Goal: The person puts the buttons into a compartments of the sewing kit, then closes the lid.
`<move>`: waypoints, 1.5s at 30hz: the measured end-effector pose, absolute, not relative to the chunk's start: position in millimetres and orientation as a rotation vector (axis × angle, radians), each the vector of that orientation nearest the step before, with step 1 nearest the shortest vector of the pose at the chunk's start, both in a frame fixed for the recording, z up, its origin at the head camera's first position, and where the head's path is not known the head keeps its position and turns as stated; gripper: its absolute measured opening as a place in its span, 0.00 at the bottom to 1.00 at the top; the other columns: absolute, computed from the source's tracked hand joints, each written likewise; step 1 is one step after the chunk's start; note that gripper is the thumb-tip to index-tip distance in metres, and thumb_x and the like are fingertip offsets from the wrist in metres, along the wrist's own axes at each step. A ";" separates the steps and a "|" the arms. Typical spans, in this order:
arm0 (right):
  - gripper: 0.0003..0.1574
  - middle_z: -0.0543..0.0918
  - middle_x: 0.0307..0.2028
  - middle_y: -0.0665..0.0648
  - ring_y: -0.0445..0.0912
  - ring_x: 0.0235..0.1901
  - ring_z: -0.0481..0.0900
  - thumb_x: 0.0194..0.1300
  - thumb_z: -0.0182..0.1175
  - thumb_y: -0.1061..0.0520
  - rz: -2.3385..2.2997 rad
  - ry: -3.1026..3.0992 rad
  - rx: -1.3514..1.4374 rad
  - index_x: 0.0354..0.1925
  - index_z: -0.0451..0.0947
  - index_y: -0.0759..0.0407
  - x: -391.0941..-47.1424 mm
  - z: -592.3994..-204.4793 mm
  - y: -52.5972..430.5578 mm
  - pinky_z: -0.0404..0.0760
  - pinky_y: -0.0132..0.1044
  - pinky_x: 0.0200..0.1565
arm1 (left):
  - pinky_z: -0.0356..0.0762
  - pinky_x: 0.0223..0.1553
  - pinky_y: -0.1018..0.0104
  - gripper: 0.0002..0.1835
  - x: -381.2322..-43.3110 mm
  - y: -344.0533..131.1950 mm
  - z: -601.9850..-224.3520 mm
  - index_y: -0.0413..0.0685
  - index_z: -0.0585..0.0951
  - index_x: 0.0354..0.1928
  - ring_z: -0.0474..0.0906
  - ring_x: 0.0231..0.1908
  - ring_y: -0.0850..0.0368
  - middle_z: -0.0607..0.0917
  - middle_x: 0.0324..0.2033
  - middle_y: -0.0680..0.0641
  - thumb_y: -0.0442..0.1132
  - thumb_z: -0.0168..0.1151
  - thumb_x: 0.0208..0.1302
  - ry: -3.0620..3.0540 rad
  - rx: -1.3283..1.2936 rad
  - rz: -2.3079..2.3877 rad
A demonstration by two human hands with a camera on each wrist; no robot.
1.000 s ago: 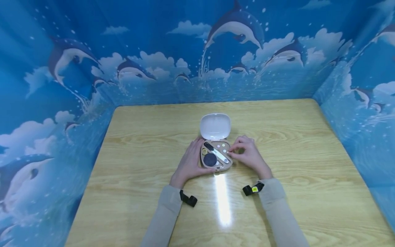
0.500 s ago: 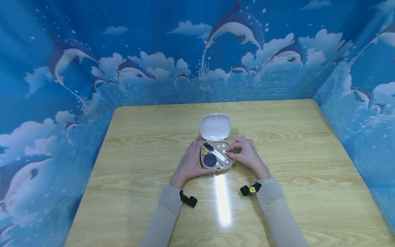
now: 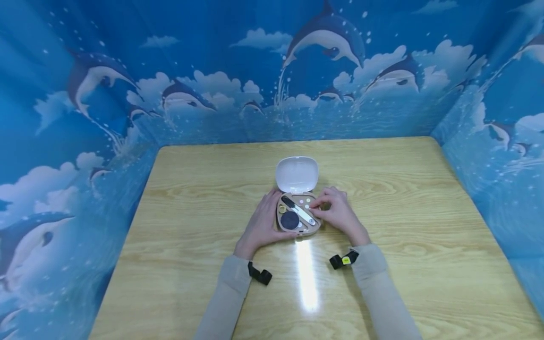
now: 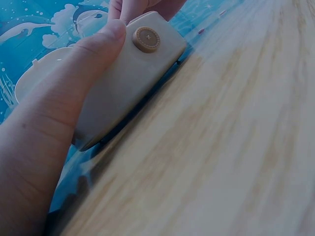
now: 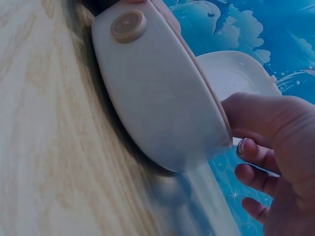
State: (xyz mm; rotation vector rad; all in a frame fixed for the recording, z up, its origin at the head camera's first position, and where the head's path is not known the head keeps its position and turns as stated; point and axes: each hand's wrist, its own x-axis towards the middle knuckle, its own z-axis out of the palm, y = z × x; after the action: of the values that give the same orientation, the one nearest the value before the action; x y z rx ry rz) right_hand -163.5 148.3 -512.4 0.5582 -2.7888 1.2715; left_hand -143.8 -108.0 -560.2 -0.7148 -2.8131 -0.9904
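Note:
A small sewing box (image 3: 312,231) stands on the table, its white lid (image 3: 296,174) raised at the back. My left hand (image 3: 264,219) grips its left side, the thumb along the front near a round tan button-shaped clasp (image 4: 146,39). Inside lie a white tool with a black end (image 3: 304,216), a dark round piece (image 3: 290,220) and a yellowish ring-like piece (image 3: 282,208). Several small pale buttons (image 3: 301,201) sit in the right compartment. Over it, my right hand (image 3: 337,212) pinches thumb and forefinger together, apparently at a small button mostly hidden by the fingertips.
The wood-grain table (image 3: 204,189) stretches around the box on all sides. A blue dolphin-print curtain (image 3: 221,118) hangs behind and beside it. Black wrist cameras (image 3: 260,275) sit on both wrists.
My right hand has shifted slightly left, bringing its pinched fingertips further over the right compartment. One pale button there lies a little further left. The left hand and box stay put.

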 end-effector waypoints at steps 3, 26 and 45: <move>0.10 0.79 0.31 0.46 0.44 0.38 0.70 0.49 0.78 0.59 1.272 -2.790 0.559 0.32 0.88 0.50 -163.0 -513.8 150.5 0.61 0.45 0.52 | 0.40 0.76 0.56 0.70 -144.2 -107.7 -560.5 0.60 0.47 0.79 0.42 0.76 0.58 0.49 0.78 0.54 0.83 0.65 0.36 -2.818 -0.712 -0.981; 0.08 0.79 0.35 0.50 0.46 0.40 0.71 0.53 0.75 0.59 1.462 -2.788 0.480 0.35 0.89 0.52 -156.5 -502.7 164.7 0.72 0.44 0.47 | 0.41 0.77 0.56 0.71 -143.6 -106.6 -560.1 0.56 0.48 0.79 0.44 0.76 0.54 0.52 0.77 0.50 0.83 0.64 0.36 -2.809 -0.724 -0.961; 0.05 0.79 0.35 0.54 0.46 0.41 0.72 0.56 0.72 0.63 1.477 -2.705 0.371 0.34 0.88 0.57 -155.1 -500.4 202.3 0.75 0.36 0.39 | 0.42 0.76 0.55 0.71 -143.4 -105.7 -558.9 0.56 0.46 0.79 0.43 0.76 0.55 0.50 0.78 0.51 0.81 0.66 0.36 -2.809 -0.724 -0.969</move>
State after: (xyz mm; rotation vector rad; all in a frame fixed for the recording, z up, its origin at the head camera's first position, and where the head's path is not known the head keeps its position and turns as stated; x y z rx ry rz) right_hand -155.1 202.3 -500.4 0.3714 -2.7052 1.4769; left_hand -143.4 -105.7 -558.9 -0.7242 -2.8088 -0.9688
